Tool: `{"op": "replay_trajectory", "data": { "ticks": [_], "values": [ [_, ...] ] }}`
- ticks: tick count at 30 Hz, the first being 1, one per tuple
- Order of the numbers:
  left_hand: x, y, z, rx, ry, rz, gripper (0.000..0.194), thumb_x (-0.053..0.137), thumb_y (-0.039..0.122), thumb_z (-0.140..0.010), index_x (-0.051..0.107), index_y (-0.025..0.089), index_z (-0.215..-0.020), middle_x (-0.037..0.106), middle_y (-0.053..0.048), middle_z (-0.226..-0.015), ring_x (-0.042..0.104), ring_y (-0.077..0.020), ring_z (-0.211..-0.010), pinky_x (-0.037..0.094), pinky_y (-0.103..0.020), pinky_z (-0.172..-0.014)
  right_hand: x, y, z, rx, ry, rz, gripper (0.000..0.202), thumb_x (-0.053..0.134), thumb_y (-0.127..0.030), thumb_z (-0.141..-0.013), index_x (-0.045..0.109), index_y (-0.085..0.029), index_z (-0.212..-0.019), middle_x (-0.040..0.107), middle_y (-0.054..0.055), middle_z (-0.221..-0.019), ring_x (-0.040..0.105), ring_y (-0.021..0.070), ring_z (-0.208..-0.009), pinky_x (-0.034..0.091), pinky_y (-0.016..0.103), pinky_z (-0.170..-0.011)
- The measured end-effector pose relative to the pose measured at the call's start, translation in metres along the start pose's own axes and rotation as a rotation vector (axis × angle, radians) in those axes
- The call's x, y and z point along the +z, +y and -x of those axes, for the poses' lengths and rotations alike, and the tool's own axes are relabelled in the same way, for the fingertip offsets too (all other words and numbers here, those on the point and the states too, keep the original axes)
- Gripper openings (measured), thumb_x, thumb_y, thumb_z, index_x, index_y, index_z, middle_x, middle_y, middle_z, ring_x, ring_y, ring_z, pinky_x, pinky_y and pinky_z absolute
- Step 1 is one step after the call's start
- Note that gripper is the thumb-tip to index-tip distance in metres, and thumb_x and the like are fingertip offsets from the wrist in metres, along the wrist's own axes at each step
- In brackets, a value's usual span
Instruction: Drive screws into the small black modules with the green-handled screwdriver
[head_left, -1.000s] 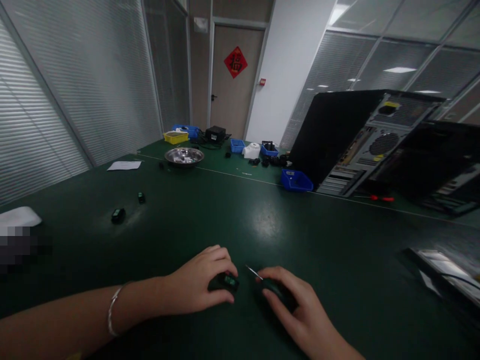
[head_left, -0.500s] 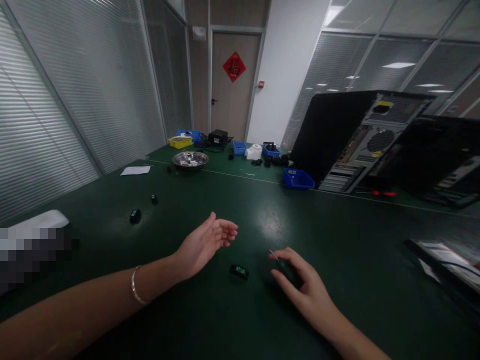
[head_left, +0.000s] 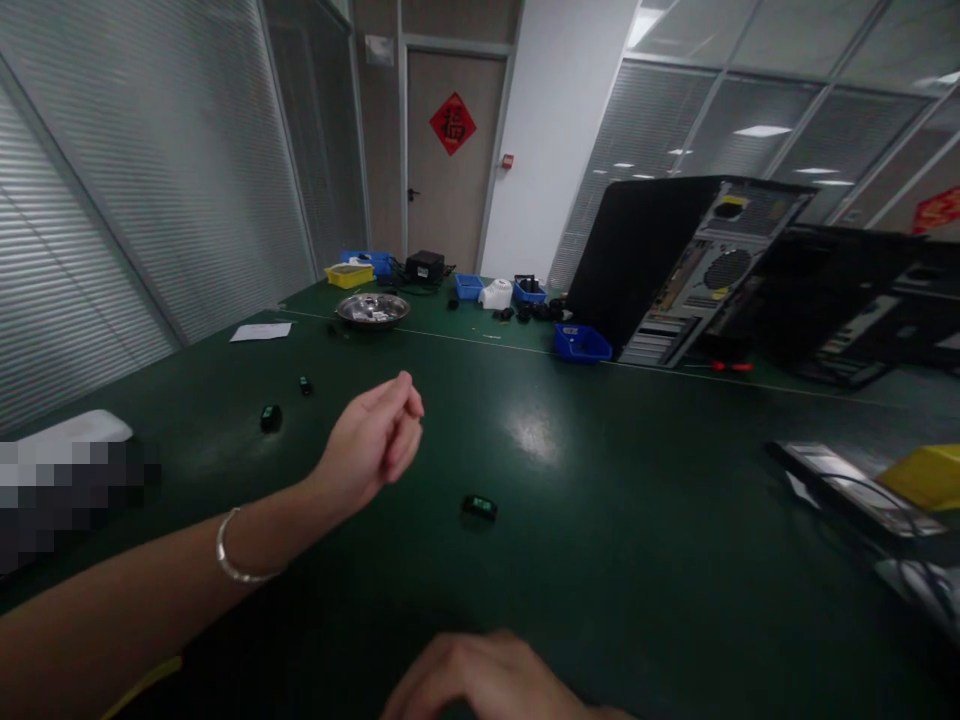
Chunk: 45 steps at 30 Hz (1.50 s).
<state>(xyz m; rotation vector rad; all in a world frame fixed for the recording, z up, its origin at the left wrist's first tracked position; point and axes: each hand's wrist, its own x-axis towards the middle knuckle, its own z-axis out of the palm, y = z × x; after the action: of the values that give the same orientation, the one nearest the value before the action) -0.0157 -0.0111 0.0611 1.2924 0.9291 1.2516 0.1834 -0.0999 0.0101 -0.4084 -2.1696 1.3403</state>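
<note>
My left hand (head_left: 375, 430) is raised over the green table (head_left: 645, 480), fingers curled in and thumb pressed against them. Whatever it may hold is hidden. My right hand (head_left: 487, 675) is low at the bottom edge, back of the hand up, blurred, its fingers out of sight. Between the hands and farther out lies a small black device with a green lit face (head_left: 478, 507), touched by neither hand. Left of my left hand rest another small black device (head_left: 271, 417) and a smaller one (head_left: 305, 385) behind it.
A metal bowl (head_left: 373, 311), a yellow tray (head_left: 349, 275) and a blue bin (head_left: 583, 344) stand at the back. A black computer case (head_left: 652, 260) rises at back right. A flat panel with a cable (head_left: 855, 485) lies right, a paper sheet (head_left: 261, 331) left.
My left hand has closed from loosely open and moved left and up. My right hand, which held a dark-handled tool with a thin metal shaft, has drawn back to the bottom edge.
</note>
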Motion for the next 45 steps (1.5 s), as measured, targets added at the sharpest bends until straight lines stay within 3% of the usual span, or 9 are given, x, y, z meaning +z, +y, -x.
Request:
{"op": "replay_trajectory", "data": {
  "ticks": [2, 5, 8, 11, 14, 19, 30, 40, 45],
  "values": [
    [-0.008, -0.007, -0.002, 0.044, -0.078, -0.15, 0.054, 0.038, 0.06, -0.098, 0.054, 0.018, -0.067, 0.033, 0.009, -0.04, 0.028, -0.0082, -0.033, 0.024, -0.021, -0.039, -0.016, -0.005, 0.003, 0.044, 0.157, 0.078, 0.018, 0.053, -0.031, -0.098, 0.065, -0.021, -0.107, 0.076, 0.006, -0.096, 0.073, 0.0149, -0.076, 0.058, 0.023, -0.073],
    [-0.009, -0.024, -0.001, 0.098, -0.244, -0.381, 0.059, 0.044, 0.061, -0.095, 0.062, 0.016, -0.062, 0.038, 0.005, -0.044, 0.035, -0.0097, -0.041, 0.027, -0.023, -0.045, -0.051, -0.006, 0.005, 0.15, 0.4, 0.222, 0.017, 0.049, -0.026, -0.1, 0.059, -0.02, -0.113, 0.067, 0.004, -0.086, 0.065, 0.0167, -0.077, 0.053, 0.028, -0.073],
    [-0.003, -0.035, 0.001, 0.167, -0.355, -0.569, 0.048, 0.051, 0.055, -0.095, 0.069, 0.017, -0.073, 0.051, 0.002, -0.059, 0.046, -0.013, -0.055, 0.034, -0.024, -0.055, -0.082, 0.003, 0.006, 0.194, 0.468, 0.332, 0.02, 0.053, -0.026, -0.099, 0.056, -0.023, -0.118, 0.063, 0.003, -0.092, 0.062, 0.0185, -0.083, 0.05, 0.031, -0.077],
    [0.001, -0.041, 0.003, 0.218, -0.442, -0.701, 0.031, 0.068, 0.048, -0.086, 0.071, 0.021, -0.099, 0.062, -0.003, -0.087, 0.056, -0.0186, -0.077, 0.042, -0.027, -0.068, -0.098, 0.016, 0.013, 0.205, 0.462, 0.396, 0.022, 0.048, -0.021, -0.099, 0.051, -0.023, -0.121, 0.063, 0.004, -0.098, 0.062, 0.0195, -0.09, 0.05, 0.032, -0.082],
    [0.005, -0.047, 0.004, 0.229, -0.52, -0.787, 0.033, 0.073, 0.038, -0.083, 0.068, 0.024, -0.112, 0.062, -0.007, -0.105, 0.056, -0.0246, -0.096, 0.044, -0.033, -0.081, -0.102, 0.028, 0.021, 0.207, 0.442, 0.419, 0.02, 0.047, -0.018, -0.098, 0.049, -0.023, -0.117, 0.063, 0.006, -0.101, 0.063, 0.0205, -0.095, 0.051, 0.033, -0.085],
    [0.009, -0.053, 0.004, 0.207, -0.573, -0.863, 0.02, 0.06, 0.021, -0.091, 0.068, 0.022, -0.11, 0.062, -0.009, -0.105, 0.056, -0.0248, -0.097, 0.044, -0.036, -0.083, -0.105, 0.035, 0.026, 0.203, 0.399, 0.433, 0.024, 0.056, -0.017, -0.094, 0.059, -0.024, -0.117, 0.068, 0.007, -0.104, 0.066, 0.022, -0.095, 0.054, 0.034, -0.085],
    [0.007, -0.059, 0.0, 0.098, -0.597, -0.871, 0.025, 0.058, 0.02, -0.091, 0.062, 0.027, -0.115, 0.062, -0.006, -0.107, 0.056, -0.0242, -0.097, 0.045, -0.036, -0.082, -0.11, 0.042, 0.037, 0.195, 0.464, 0.499, 0.034, 0.064, -0.019, -0.091, 0.065, -0.036, -0.12, 0.078, 0.003, -0.109, 0.075, 0.0242, -0.096, 0.061, 0.028, -0.076],
    [0.01, -0.057, -0.002, 0.08, -0.605, -0.869, 0.027, 0.058, 0.01, -0.088, 0.063, 0.023, -0.112, 0.061, -0.006, -0.107, 0.056, -0.0231, -0.097, 0.045, -0.035, -0.082, -0.118, 0.04, 0.029, 0.208, 0.402, 0.502, 0.031, 0.068, -0.011, -0.081, 0.068, -0.027, -0.107, 0.077, 0.003, -0.095, 0.074, 0.0208, -0.086, 0.059, 0.024, -0.071],
    [0.008, -0.057, -0.005, 0.092, -0.623, -0.864, 0.026, 0.056, 0.009, -0.088, 0.063, 0.021, -0.11, 0.06, -0.007, -0.103, 0.056, -0.0239, -0.095, 0.045, -0.037, -0.081, -0.118, 0.04, 0.03, 0.282, 0.346, 0.484, 0.025, 0.063, -0.011, -0.082, 0.068, -0.025, -0.102, 0.074, 0.003, -0.09, 0.071, 0.0217, -0.085, 0.057, 0.033, -0.078]
  ]
}}
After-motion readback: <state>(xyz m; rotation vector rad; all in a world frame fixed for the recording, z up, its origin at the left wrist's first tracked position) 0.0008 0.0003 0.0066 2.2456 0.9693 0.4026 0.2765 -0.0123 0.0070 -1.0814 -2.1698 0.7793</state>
